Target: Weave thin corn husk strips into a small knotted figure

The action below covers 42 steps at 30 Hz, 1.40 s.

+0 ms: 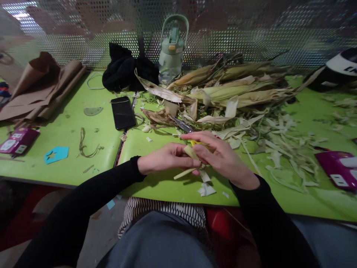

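Note:
Near the front edge of the green table, my left hand [171, 159] is closed, thumb and fingers pinching a narrow pale-green corn husk strip [190, 152]. My right hand [220, 156] meets it from the right, its thumb and bent fingers closed at the same strip. Strip ends stick out below the fingers. Just beyond the hands are scissors [182, 125], blades pointing away to the left. A bit of yellow shows between the right fingers; whether that hand also holds the scissors is hidden. A white scrap [206, 190] lies below the hands.
Dry corn husks [223, 91] are heaped behind, with shredded strips [290, 145] to the right. A green bottle [171, 56], a black cloth [125, 70], a phone [123, 112], brown paper [41, 85], a blue tag [56, 154] and purple boxes [337, 167] stand or lie around.

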Available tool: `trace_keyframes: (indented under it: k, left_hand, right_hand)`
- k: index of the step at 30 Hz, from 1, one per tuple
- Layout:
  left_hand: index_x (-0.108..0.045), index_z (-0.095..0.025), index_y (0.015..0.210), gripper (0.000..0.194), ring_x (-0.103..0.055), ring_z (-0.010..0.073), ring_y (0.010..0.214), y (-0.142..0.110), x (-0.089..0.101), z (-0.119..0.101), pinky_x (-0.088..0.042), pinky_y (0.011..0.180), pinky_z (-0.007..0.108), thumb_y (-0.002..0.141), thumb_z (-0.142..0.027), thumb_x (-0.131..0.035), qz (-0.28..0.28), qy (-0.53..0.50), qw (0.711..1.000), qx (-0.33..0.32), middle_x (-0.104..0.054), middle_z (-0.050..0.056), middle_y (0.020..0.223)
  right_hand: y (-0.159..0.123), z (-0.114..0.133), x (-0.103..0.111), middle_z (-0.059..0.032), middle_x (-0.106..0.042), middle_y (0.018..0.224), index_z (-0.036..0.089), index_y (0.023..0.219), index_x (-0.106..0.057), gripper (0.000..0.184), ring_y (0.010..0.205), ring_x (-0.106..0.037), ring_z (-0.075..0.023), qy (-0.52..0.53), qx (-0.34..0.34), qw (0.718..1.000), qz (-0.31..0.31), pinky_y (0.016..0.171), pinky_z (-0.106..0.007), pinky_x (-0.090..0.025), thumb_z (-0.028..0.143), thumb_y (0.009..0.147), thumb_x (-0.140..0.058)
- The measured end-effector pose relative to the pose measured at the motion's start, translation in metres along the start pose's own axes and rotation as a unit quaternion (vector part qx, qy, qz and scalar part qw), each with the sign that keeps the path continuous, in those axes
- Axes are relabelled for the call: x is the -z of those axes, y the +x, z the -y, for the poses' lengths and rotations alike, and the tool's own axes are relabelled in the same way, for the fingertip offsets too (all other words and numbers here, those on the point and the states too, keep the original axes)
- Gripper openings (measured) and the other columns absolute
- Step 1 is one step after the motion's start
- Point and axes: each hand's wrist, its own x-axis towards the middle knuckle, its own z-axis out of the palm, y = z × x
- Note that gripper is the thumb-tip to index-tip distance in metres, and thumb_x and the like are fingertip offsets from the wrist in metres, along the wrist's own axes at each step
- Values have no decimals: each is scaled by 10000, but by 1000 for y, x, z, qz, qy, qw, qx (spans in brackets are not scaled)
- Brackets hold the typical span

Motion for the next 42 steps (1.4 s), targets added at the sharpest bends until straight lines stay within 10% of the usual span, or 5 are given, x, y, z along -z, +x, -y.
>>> trace_keyframes:
  k: [10, 21, 27, 36, 42]
  left_hand:
    - [-765, -127, 903, 228, -694, 78, 726, 0, 3, 0, -556, 844, 244, 734, -253, -852, 68, -152, 985, 47, -764, 44, 924]
    - [-774, -137, 878, 248, -730, 98, 763, 6, -6, 21, -554, 741, 177, 685, -247, -884, 79, -142, 983, 87, -770, 36, 877]
    - [-773, -149, 975, 263, -743, 117, 819, 4, -5, 9, -577, 830, 219, 770, -304, -827, 16, -202, 979, 8, -781, 68, 961]
    - [-763, -156, 1047, 310, -742, 123, 827, -1, 1, 2, -568, 830, 222, 837, -385, -757, 12, -177, 983, -43, -778, 93, 1030]
    - [-773, -153, 987, 363, -740, 126, 799, -2, 0, 1, -572, 821, 227, 770, -442, -810, 23, -164, 986, -35, -783, 88, 980]
  right_hand:
    - [-6, 10, -6, 25, -603, 717, 217, 826, -692, 211, 495, -538, -80, 219, -91, 971, -46, 394, -206, -460, 420, 831, -751]
    - [-7, 9, -17, 56, -567, 592, 211, 820, -645, 244, 358, -405, -53, 185, -123, 975, 12, 346, -217, -320, 444, 874, -693]
    - [-2, 1, -2, -38, -679, 993, 240, 1076, -619, 460, 830, -616, -156, 139, -65, 975, -160, 752, -299, -510, 658, 897, -551]
    - [-2, 3, 1, 49, -433, 584, 206, 680, -542, 502, 487, -381, -77, 269, -201, 942, -7, 420, -222, -319, 676, 786, -682]
    - [-3, 8, -4, 60, -429, 547, 198, 630, -539, 439, 434, -376, -53, 326, -193, 923, -62, 383, -201, -312, 536, 760, -787]
